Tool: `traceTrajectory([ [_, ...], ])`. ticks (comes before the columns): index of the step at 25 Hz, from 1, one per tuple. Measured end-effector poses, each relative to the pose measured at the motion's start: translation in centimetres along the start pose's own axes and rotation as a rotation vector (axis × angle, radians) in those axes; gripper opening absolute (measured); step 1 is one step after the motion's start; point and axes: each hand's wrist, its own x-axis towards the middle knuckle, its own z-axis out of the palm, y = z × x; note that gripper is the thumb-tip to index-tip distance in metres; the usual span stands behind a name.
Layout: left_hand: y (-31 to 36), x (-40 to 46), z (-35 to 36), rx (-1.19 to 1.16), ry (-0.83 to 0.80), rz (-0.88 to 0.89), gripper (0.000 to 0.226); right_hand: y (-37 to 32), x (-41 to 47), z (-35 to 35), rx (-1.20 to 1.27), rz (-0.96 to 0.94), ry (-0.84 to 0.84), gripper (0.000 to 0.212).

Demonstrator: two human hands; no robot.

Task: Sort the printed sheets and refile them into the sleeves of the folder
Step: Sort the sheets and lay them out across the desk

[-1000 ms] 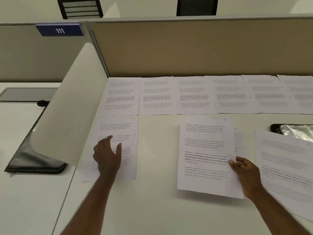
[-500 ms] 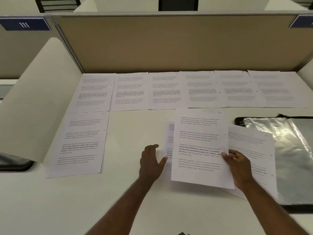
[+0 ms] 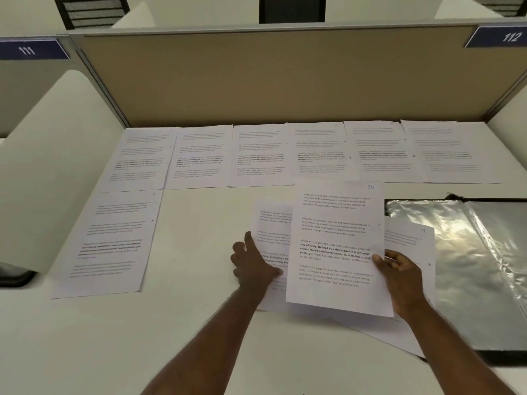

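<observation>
My right hand (image 3: 399, 273) pinches the right edge of a printed sheet marked 10 (image 3: 336, 246) and holds it raised above the desk. Under it lies another printed sheet (image 3: 271, 223), and my left hand (image 3: 253, 265) rests on that sheet's left part, thumb tucked onto the paper. A third sheet marked 9 (image 3: 410, 238) pokes out to the right, partly over the open folder with clear sleeves (image 3: 470, 266). Several printed sheets form a row (image 3: 256, 155) along the partition. One more sheet (image 3: 111, 240) lies below the row's left end.
A tan partition (image 3: 285, 78) closes the back of the white desk (image 3: 185, 337). A white side divider (image 3: 48, 166) stands at the left, a dark object (image 3: 14, 276) behind it. Blue labels read 111 (image 3: 28, 49) and 112 (image 3: 510, 37).
My left hand left the far-left sheet and moved right onto the sheet beneath the raised page. The view swung right, bringing the folder into sight. My right hand keeps holding sheet 10.
</observation>
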Motion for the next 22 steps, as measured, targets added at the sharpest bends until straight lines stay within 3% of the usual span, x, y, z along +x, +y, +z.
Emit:
traceTrajectory([
  [3,0.3,1.0,-0.6,-0.068,-0.059,-0.077,0.127,0.2,0.3,-0.4,0.006,0.013,-0.007,0.022],
  [5,-0.4,1.5,-0.7,-0.106,-0.067,-0.077,0.115,0.2,0.4,-0.4,0.002,0.013,-0.017,0.022],
  [9,-2.7,1.5,-1.3,-0.167,0.019,0.002,0.036,-0.2,0.4,0.3,-0.008,0.004,-0.031,0.023],
  [11,-4.1,1.5,-2.2,-0.206,0.059,0.047,0.017,-0.3,0.3,1.0,-0.024,0.002,-0.038,0.023],
  [15,-6.8,2.2,-4.6,-0.252,0.1,0.092,0.016,-0.1,-0.3,2.5,-0.059,0.004,-0.062,0.024],
  [22,-12.1,6.4,-12.2,-0.243,0.231,-0.007,0.028,0.2,-2.3,5.8,-0.084,-0.005,-0.047,0.022],
])
